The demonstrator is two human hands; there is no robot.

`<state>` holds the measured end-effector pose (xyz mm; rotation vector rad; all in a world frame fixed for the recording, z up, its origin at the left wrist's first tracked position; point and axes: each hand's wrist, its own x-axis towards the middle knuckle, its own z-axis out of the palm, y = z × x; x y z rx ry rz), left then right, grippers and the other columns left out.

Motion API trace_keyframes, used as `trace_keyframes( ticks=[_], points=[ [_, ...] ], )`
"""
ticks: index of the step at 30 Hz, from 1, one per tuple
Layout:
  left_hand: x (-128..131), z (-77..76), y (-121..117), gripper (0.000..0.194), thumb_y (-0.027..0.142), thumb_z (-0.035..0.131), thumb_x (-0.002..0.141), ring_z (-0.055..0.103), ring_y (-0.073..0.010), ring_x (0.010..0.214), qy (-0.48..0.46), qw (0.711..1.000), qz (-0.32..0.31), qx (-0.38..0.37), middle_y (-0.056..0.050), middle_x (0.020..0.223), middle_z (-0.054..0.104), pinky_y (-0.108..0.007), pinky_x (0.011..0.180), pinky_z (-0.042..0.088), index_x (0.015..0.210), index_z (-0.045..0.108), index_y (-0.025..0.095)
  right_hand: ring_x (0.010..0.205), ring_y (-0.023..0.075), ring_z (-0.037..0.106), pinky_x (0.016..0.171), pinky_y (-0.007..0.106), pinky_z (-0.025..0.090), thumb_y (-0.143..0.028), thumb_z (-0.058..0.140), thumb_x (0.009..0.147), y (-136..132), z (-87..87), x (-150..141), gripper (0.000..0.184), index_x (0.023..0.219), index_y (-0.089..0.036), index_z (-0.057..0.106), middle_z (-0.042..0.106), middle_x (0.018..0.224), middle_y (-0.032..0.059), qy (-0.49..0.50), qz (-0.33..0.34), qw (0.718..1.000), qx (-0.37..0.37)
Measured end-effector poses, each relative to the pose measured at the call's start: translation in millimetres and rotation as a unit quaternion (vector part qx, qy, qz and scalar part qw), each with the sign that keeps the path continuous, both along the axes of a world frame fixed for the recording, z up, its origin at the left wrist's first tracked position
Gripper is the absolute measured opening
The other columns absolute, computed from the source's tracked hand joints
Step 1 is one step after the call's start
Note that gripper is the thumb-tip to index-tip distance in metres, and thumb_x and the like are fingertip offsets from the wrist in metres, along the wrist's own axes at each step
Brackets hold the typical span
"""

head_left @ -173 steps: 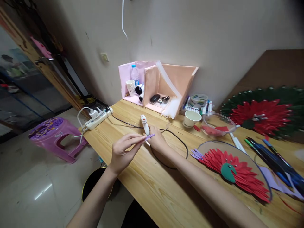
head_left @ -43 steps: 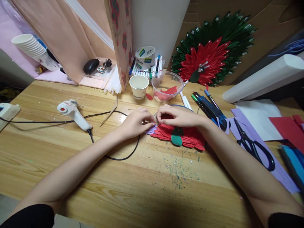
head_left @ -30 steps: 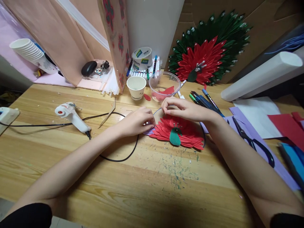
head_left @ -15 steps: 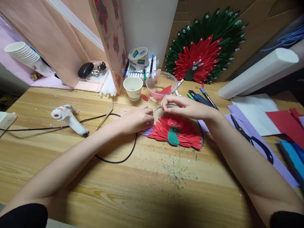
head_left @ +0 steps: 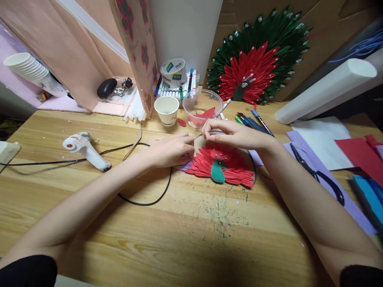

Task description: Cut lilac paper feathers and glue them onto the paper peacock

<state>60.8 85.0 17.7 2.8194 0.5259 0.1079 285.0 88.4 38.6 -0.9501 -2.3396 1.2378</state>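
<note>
A red paper peacock fan [head_left: 223, 165] with a green body lies flat on the wooden table [head_left: 185, 223], with purple paper strips at its left edge. My left hand [head_left: 171, 150] rests curled on those purple strips, fingertips pressing down on them. My right hand [head_left: 231, 133] hovers over the fan's upper edge, with fingers pinched together; what they hold is too small to make out. A white glue gun [head_left: 85, 146] lies to the left on its black cord.
A paper cup [head_left: 166, 110] and a clear bowl [head_left: 202, 107] of red pieces stand behind the fan. A tape roll [head_left: 173, 72], markers, a finished green-and-red fan [head_left: 257, 65], scissors [head_left: 318, 175], coloured paper sheets and a white roll [head_left: 324, 89] lie to the right.
Earlier I held a purple strip beside the glue gun. Since then both hands came to the red fan; my right hand rose from the fan's centre to its upper edge.
</note>
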Motion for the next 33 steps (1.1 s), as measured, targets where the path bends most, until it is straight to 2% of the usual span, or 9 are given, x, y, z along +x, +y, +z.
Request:
trace_keyframes(
  ticks=[5,24,33],
  points=[
    [2.3,-1.9,0.3,0.017,0.018,0.048,0.083,0.047,-0.0182,0.082,-0.017,1.000,-0.001,0.001,-0.008,0.083,0.060,-0.029,0.069,0.041,0.078,0.064,0.015,0.080,0.0169,0.045,0.075,0.031,0.038,-0.035,0.044,0.086,-0.2,0.0,-0.2,0.016,0.082,-0.020,0.049,0.050,0.084,0.0021,0.000,0.000,1.000,-0.005],
    [3.9,2.6,1.0,0.016,0.020,0.051,0.081,0.049,-0.0181,0.081,0.014,1.000,0.005,-0.007,-0.007,0.080,0.059,-0.028,0.068,0.039,0.076,0.064,0.014,0.080,0.0162,0.046,0.075,0.030,0.037,-0.034,0.044,0.086,-0.6,-0.3,-0.8,0.016,0.083,-0.020,0.048,0.050,0.084,0.0017,-0.003,0.002,1.000,-0.004],
    [4.7,4.7,-1.0,0.019,0.021,0.049,0.083,0.050,-0.0178,0.080,0.032,0.999,0.001,0.043,-0.007,0.080,0.060,-0.028,0.065,0.038,0.077,0.065,0.014,0.078,0.0152,0.045,0.074,0.029,0.037,-0.034,0.043,0.087,-1.9,0.8,-1.7,0.016,0.084,-0.019,0.049,0.049,0.083,0.0015,-0.003,-0.001,1.000,-0.001]
  ],
)
